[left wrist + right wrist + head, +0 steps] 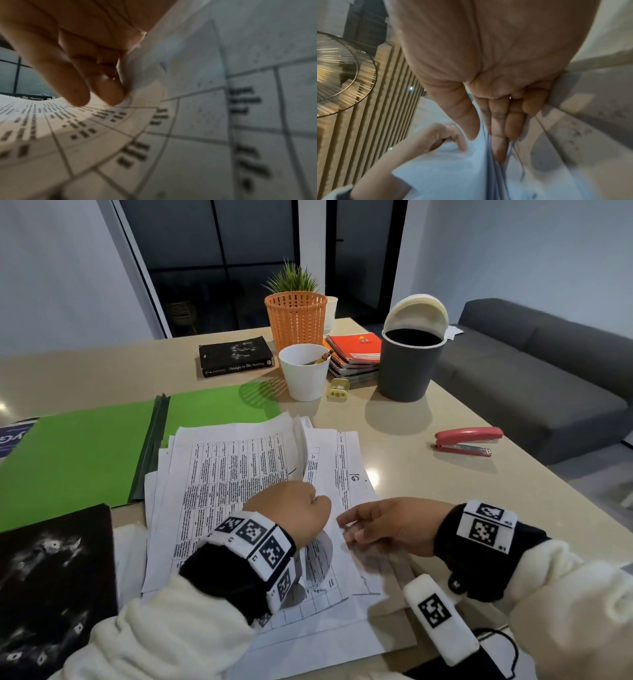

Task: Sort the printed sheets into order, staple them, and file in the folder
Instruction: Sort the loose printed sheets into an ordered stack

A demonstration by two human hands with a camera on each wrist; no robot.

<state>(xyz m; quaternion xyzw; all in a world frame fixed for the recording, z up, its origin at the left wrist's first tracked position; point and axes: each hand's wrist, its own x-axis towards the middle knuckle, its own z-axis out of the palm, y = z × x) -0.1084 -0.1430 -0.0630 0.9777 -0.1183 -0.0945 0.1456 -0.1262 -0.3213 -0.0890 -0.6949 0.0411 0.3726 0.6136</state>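
A loose pile of printed sheets with tables lies in front of me on the beige table. My left hand pinches the right edge of the upper sheets and curls them up; in the left wrist view its fingertips press on the lifted sheet. My right hand reaches in from the right, fingers straight. In the right wrist view its fingers slide among the sheet edges. The open green folder lies to the left, partly under the pile. A red stapler rests to the right.
Behind the pile stand a white cup with pencils, an orange basket, a grey bin with its lid up, spiral notebooks, a yellow sharpener and a black book. A dark book lies near left. A sofa is beyond the right edge.
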